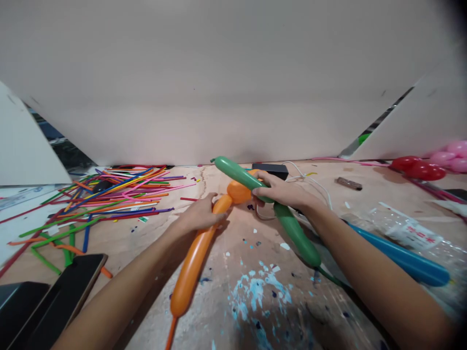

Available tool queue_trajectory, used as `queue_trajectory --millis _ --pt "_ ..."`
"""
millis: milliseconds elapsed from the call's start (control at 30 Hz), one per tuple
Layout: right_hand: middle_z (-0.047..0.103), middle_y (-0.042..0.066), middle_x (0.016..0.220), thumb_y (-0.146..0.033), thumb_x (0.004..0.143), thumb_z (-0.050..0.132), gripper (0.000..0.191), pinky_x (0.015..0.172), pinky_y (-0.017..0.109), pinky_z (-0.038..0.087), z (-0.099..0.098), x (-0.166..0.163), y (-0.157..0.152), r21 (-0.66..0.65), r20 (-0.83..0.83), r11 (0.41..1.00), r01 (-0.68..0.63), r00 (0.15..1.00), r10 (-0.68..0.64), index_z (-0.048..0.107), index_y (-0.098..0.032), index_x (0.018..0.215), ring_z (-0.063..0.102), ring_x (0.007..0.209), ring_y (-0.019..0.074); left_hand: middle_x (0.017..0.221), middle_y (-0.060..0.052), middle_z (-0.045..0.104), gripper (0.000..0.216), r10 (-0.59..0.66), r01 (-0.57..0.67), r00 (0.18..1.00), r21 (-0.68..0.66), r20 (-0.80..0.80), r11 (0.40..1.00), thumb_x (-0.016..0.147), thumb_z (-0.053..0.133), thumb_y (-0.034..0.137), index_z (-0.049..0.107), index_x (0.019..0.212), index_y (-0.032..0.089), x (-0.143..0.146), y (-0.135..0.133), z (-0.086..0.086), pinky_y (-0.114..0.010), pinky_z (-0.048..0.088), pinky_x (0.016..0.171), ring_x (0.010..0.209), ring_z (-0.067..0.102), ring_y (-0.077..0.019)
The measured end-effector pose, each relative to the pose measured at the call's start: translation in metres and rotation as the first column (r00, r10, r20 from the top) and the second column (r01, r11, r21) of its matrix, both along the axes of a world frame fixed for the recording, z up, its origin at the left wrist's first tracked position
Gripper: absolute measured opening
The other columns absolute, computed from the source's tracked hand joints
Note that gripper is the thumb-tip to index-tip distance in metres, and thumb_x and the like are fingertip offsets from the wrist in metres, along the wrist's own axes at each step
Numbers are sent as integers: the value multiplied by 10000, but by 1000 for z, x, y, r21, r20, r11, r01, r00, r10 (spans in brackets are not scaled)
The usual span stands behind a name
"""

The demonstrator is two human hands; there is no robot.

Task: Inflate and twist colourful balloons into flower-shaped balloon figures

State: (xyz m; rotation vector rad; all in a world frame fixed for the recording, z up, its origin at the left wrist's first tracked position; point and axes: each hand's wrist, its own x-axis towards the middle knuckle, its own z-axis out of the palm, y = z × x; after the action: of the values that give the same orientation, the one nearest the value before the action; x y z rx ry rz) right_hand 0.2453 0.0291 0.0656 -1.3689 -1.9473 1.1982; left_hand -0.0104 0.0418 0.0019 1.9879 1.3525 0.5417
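Note:
My left hand is closed round a long orange balloon close to its twisted upper end, where a rounder orange section bulges. The orange balloon's thin uninflated tail points down toward me. My right hand grips a green balloon near its middle, beside the round orange section. One end of the green balloon slants up to the left with a small knot; the other runs down to the right under my right forearm, ending in a thin tail. My fingers partly hide where the two balloons meet.
Many uninflated balloons lie heaped at the left, near a black phone. At the right are a blue balloon, a clear plastic bag, a lighter and red balloons. A black box sits by the white panel.

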Motion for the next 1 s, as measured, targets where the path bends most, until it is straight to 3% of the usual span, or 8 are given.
queue_trajectory --millis 100,267,367,433,533,633,867,1000 --pt "565 -16 642 -414 896 508 219 535 291 432 -7 -7 -1 18 61 1000 -24 998 23 494 -224 1005 556 536 150 915 -107 684 329 -3 36 980 -162 198 986 719 616 271 584 1034 182 10 -6 6 -294 471 558 676 650 -199" --pt "607 39 756 -470 906 497 281 592 301 428 -7 -28 -12 279 130 958 -63 991 28 555 -196 923 577 657 172 943 -47 624 529 36 137 841 -278 539 951 751 601 244 418 1246 210 14 -14 28 -263 478 523 562 572 -108" --pt "641 72 871 -398 909 505 240 690 316 431 -2 -39 -21 485 199 871 -80 980 -21 587 -173 915 588 784 195 928 -53 628 538 -78 152 879 -122 470 981 804 628 404 448 1259 181 12 -18 36 -293 501 568 593 585 -129" --pt "649 69 887 -375 929 479 238 720 315 425 0 -43 -27 564 195 822 -80 980 -39 599 -169 938 591 810 195 1054 -100 643 509 -144 149 913 16 382 989 814 618 463 522 1206 153 10 -19 42 -355 533 726 795 649 -205" --pt "641 45 820 -346 942 470 229 693 295 407 -1 -47 -33 641 187 764 -78 981 -57 603 -169 885 578 748 174 1256 -135 599 511 -192 151 945 168 266 974 804 633 412 536 1225 139 6 -21 48 -436 466 967 1124 584 -296" --pt "642 40 789 -319 947 463 237 669 285 394 -4 -49 -36 683 197 724 -92 979 -61 610 -170 835 568 723 169 1322 -153 560 501 -195 144 958 235 210 961 809 616 332 509 1254 128 3 -22 52 -460 408 1049 1219 528 -299" --pt "681 56 824 -258 938 450 242 703 283 417 -11 -49 -30 675 187 732 -88 981 -54 659 -173 848 618 773 188 1207 -126 643 488 -199 175 919 101 340 979 793 671 411 573 1190 144 7 -23 50 -399 512 911 1082 623 -268" --pt "682 65 875 -300 933 486 207 727 290 428 -13 -49 -27 652 184 754 -83 982 -51 641 -163 935 622 805 195 1182 -119 658 449 -155 103 930 170 334 980 820 643 439 607 1164 152 11 -22 47 -408 492 923 1062 625 -261"
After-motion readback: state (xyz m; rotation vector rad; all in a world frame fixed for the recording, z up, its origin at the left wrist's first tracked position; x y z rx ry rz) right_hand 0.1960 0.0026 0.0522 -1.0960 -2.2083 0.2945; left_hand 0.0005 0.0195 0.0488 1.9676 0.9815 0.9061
